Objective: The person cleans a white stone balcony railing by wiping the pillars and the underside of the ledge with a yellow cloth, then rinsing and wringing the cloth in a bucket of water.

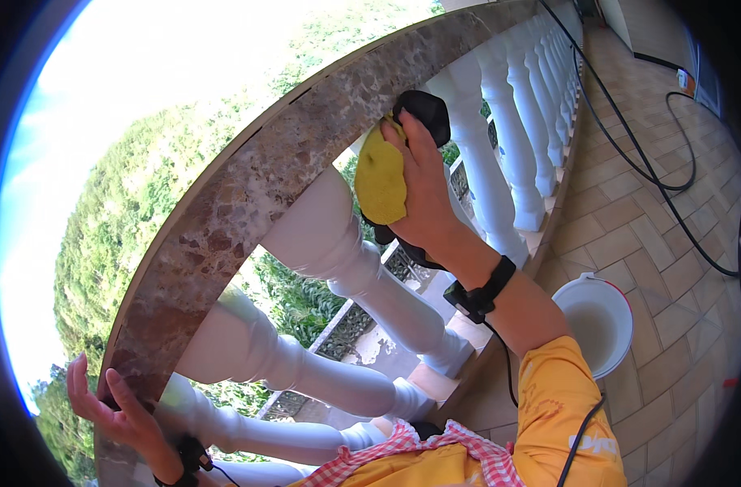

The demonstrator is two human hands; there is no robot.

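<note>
My right hand (422, 189) grips a yellow cloth or pad (380, 182) together with a dark object (428, 115), whose kind I cannot make out. It is beside the inner face of the brown mottled stone handrail (248, 201), in front of the white balusters. One nearby baluster (388, 304) stands just below the hand. At the lower left, my left hand (117, 405) rests at the rail with its fingers apart and nothing in it. Part of the dark object is hidden behind my right hand and forearm.
A white bucket (594, 325) holding cloudy liquid stands on the herringbone tile floor (662, 243), close to my right elbow. Black cable (635, 146) loops across the tiles. A small orange-and-white container (685, 82) is farther off by the wall. Green trees lie beyond the railing.
</note>
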